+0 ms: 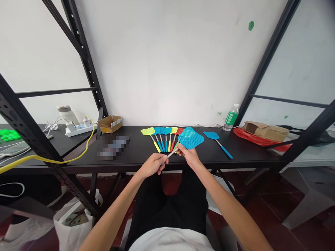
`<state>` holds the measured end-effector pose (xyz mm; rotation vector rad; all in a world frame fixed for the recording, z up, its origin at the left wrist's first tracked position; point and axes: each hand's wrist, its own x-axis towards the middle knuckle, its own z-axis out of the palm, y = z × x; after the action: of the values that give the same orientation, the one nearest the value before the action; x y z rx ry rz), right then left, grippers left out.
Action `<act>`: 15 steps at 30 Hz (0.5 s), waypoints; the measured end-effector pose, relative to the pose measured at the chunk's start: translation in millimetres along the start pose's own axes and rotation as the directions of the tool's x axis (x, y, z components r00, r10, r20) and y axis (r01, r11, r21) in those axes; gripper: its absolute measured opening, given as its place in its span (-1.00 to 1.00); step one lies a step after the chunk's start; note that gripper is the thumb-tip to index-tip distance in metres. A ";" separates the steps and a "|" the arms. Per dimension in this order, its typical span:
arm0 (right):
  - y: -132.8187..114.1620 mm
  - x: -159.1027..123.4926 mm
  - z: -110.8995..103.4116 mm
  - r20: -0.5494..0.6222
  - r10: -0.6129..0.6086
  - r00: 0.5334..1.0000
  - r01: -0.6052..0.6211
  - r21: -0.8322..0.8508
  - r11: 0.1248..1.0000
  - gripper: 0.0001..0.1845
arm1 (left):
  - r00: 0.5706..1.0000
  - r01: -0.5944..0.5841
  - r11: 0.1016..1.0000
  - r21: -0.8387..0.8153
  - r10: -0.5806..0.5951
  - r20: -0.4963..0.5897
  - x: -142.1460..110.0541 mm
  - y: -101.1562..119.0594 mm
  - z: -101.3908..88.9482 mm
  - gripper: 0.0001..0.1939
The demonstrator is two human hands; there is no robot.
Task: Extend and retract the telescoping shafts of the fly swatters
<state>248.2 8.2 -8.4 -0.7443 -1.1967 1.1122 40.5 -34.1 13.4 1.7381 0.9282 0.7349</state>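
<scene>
Two hands (left [157, 163], right [187, 153]) hold a blue swatter [191, 138].

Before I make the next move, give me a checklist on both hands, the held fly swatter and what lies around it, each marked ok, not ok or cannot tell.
1. Left hand on the held blue swatter, at its shaft: ok.
2. Right hand on it too, just below the head: ok.
3. Held swatter free of contact with the row of swatters: cannot tell; it overlaps the row's right end in view.
4. Loose blue swatter apart from the row, to its right: ok.
5. Bottle upright and capped: ok.
6. Held swatter's handle in plain view: not ok; the left hand mostly hides it.
</scene>
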 end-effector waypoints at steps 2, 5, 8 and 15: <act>-0.4 0.0 -0.2 0.020 0.000 1.000 0.000 0.005 1.000 -0.62 | 0.998 0.035 0.992 -0.118 -0.029 0.053 0.7 -1.5 -1.5 -0.56; -2.1 0.1 -0.5 0.037 -0.016 0.999 0.015 0.008 1.000 -0.62 | 0.995 0.058 0.981 -0.182 -0.044 0.084 0.3 -0.4 -2.0 -0.54; -5.9 0.0 0.3 0.003 -0.032 0.999 0.032 -0.018 0.999 -0.61 | 1.000 0.016 0.999 -0.044 -0.015 0.023 -2.0 4.9 0.3 -0.50; -11.6 -2.7 6.7 -0.018 -0.071 0.997 0.069 -0.077 0.995 -0.62 | 0.939 -0.032 0.853 0.521 0.205 -0.277 -9.9 23.9 10.1 -0.66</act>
<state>244.9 1.2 2.9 -0.7641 -1.2444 1.0036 49.5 -52.4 32.2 2.1976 1.3416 0.9362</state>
